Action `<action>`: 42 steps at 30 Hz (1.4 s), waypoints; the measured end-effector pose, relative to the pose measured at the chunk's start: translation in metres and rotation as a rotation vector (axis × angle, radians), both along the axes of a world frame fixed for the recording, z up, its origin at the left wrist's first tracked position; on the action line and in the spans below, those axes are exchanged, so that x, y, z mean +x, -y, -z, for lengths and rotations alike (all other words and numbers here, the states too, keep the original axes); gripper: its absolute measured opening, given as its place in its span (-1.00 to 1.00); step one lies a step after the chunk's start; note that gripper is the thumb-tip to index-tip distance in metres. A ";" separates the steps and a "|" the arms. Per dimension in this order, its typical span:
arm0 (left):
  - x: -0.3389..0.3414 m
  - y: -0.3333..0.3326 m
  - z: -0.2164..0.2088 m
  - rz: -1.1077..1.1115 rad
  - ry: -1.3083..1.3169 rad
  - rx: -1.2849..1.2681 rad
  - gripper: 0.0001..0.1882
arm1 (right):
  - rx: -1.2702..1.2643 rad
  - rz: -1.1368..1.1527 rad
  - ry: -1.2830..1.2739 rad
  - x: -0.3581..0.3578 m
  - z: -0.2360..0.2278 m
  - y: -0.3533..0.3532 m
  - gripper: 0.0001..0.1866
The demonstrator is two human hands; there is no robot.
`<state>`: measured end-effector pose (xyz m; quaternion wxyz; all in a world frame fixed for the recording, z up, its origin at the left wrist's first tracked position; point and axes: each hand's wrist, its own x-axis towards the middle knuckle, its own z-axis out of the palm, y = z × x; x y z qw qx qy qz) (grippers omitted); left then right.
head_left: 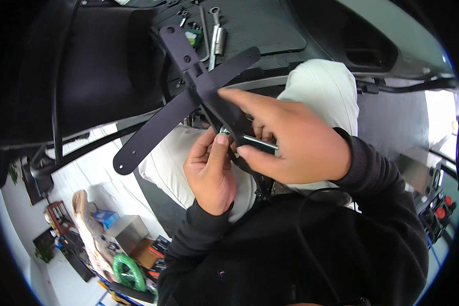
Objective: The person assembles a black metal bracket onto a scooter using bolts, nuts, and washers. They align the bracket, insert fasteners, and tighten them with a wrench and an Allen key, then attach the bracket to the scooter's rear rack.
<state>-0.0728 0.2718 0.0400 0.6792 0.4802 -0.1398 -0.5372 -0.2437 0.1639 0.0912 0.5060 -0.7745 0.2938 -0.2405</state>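
A black metal bracket (155, 127) with several flat, drilled arms stands tilted in front of me, over my lap. My right hand (303, 140) grips its near part, the index finger stretched along the upper face and the thumb against the near edge. A silver rod, like a long bolt shank (260, 142), runs from the bracket into that palm, where its end is partly hidden. On the bracket's other side, my left hand (212, 176) pinches a small silver fastener (225, 131) between thumb and fingers. Its exact kind is too small to tell.
Beyond the bracket lie a ratchet wrench with a socket (219, 42), a bent hex key (204, 30) and a green item (192, 36) on a dark vehicle floor (262, 31). A black panel (99, 66) stands left. Boxes and a green wrapped ring (128, 272) sit lower left.
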 end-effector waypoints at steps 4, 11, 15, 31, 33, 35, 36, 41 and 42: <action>-0.003 0.000 0.003 -0.031 -0.032 -0.013 -0.68 | 0.163 -0.006 0.060 -0.012 0.003 -0.002 -0.33; -0.008 -0.002 0.006 0.062 -0.025 -0.121 -0.64 | -0.114 0.252 -0.100 -0.019 0.011 -0.015 -0.67; -0.009 0.000 0.008 0.085 -0.023 -0.125 -0.64 | -0.060 0.206 -0.206 -0.022 0.013 -0.012 -0.67; 0.015 0.000 0.006 0.378 -0.504 -0.183 -0.59 | 0.279 0.176 0.007 -0.028 0.011 -0.016 -0.66; 0.017 0.002 0.007 0.402 -0.541 -0.167 -0.56 | 0.319 0.167 0.035 -0.029 0.011 -0.016 -0.65; 0.018 0.003 0.008 0.445 -0.599 -0.183 -0.55 | 0.354 0.158 0.068 -0.030 0.013 -0.015 -0.64; 0.019 0.004 0.008 0.473 -0.625 -0.208 -0.55 | 0.347 0.165 0.064 -0.031 0.014 -0.015 -0.63; 0.022 0.002 0.005 0.548 -0.633 -0.149 -0.56 | 0.317 0.176 -0.018 -0.035 0.017 -0.018 -0.70; 0.022 0.002 0.005 0.564 -0.630 -0.181 -0.56 | 0.252 0.187 0.056 -0.034 0.019 -0.020 -0.75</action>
